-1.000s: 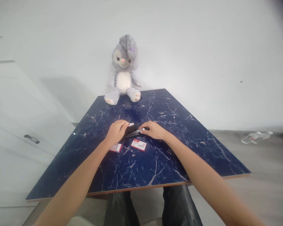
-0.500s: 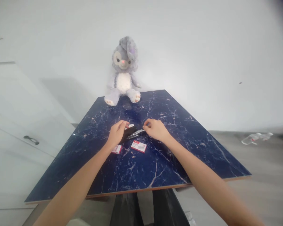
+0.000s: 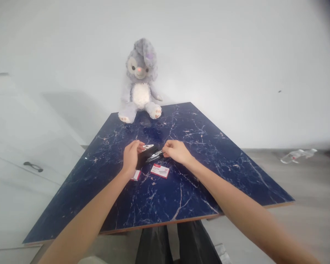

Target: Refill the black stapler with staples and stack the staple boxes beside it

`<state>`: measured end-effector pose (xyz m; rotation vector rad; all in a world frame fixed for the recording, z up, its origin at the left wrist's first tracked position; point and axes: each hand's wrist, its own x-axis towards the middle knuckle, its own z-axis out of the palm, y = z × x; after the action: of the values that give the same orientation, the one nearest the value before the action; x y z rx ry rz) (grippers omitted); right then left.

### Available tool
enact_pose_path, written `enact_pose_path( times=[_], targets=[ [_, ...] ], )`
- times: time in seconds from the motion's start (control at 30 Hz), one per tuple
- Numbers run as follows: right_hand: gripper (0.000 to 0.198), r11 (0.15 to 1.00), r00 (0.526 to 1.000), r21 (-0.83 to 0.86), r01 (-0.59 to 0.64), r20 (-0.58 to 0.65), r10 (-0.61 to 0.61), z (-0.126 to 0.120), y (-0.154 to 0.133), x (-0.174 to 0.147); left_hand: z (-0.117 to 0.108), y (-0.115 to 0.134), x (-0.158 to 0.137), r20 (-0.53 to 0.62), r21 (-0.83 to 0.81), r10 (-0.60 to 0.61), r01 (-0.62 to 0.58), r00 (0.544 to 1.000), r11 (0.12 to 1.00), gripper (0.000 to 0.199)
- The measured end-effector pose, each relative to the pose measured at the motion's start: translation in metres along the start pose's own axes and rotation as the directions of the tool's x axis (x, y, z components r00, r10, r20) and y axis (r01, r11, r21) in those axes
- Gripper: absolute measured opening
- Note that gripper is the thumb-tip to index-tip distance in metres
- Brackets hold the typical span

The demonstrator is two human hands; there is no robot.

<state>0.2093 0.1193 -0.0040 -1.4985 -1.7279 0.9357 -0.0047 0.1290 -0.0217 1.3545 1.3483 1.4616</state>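
Note:
A black stapler with a bare metal rail is over the middle of the table. My left hand is closed around its black body from the left side. At the right end of the stapler, the fingers of my right hand pinch the metal part; the fingertips hide exactly what they grip. Just in front of the stapler lies a red and white staple box. A second red and white box is partly covered by my left hand. A small white item shows behind the stapler, beside my left fingertips.
The dark blue marbled table reaches to a white wall. A grey plush rabbit sits at its far edge. Clear plastic bottles lie on the floor at right. A white cabinet with a dark handle stands at left.
My right hand has come closer to the stapler's body, and less of the metal part shows between them. My left hand keeps its hold. The whole view has shifted slightly.

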Motion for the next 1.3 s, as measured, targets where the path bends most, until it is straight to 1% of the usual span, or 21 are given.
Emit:
enact_pose_path(
  times=[0.17,0.27,0.4,0.5,0.6,0.7,0.83,0.93,1.0,1.13,1.3],
  targets=[
    [0.011,0.990,0.998,0.134,-0.041,0.042,0.035,0.006,0.004,0.002,0.001,-0.002,0.003,0.047,-0.044,-0.087,0.089,0.995,0.995,0.040],
    [0.012,0.985,0.996,0.169,-0.028,0.084,0.014,0.013,0.000,-0.002,0.002,-0.001,0.003,0.071,-0.024,-0.094,0.096,0.993,0.995,0.042],
    [0.015,0.984,0.994,0.178,0.006,0.109,-0.026,0.019,-0.005,-0.006,0.001,0.000,-0.001,0.103,0.027,-0.057,0.054,0.993,0.998,0.043],
    [0.016,0.980,0.992,0.200,-0.014,0.129,-0.012,0.018,-0.007,-0.006,0.001,0.001,-0.002,0.109,0.064,-0.023,0.016,0.994,0.998,0.043],
    [0.016,0.980,0.991,0.196,-0.034,0.135,0.007,0.015,-0.009,-0.008,0.002,0.001,-0.002,0.103,0.082,-0.029,0.020,0.994,0.996,0.043],
    [0.016,0.981,0.986,0.183,-0.064,0.160,0.034,0.012,-0.010,-0.010,0.003,0.003,-0.001,0.141,0.129,-0.033,0.015,0.990,0.992,0.041],
    [0.018,0.980,0.986,0.186,-0.072,0.162,0.042,0.010,-0.008,-0.010,0.003,0.008,-0.004,0.186,0.206,0.021,-0.060,0.982,0.977,0.036],
    [0.017,0.974,0.986,0.209,-0.089,0.159,0.056,0.010,-0.005,-0.008,0.003,0.012,-0.009,0.187,0.228,0.051,-0.094,0.981,0.969,0.034],
    [0.016,0.971,0.984,0.223,-0.082,0.172,0.044,0.009,-0.002,-0.006,0.004,0.014,-0.011,0.168,0.245,0.063,-0.104,0.984,0.964,0.033],
    [0.015,0.963,0.973,0.265,-0.045,0.230,-0.018,0.007,0.005,-0.001,0.003,0.015,-0.013,0.139,0.322,0.090,-0.131,0.986,0.938,0.027],
    [0.012,0.910,0.954,0.408,-0.075,0.295,-0.053,0.005,0.011,0.005,0.003,0.015,-0.012,0.142,0.347,0.079,-0.124,0.987,0.930,0.022]
  ],
)
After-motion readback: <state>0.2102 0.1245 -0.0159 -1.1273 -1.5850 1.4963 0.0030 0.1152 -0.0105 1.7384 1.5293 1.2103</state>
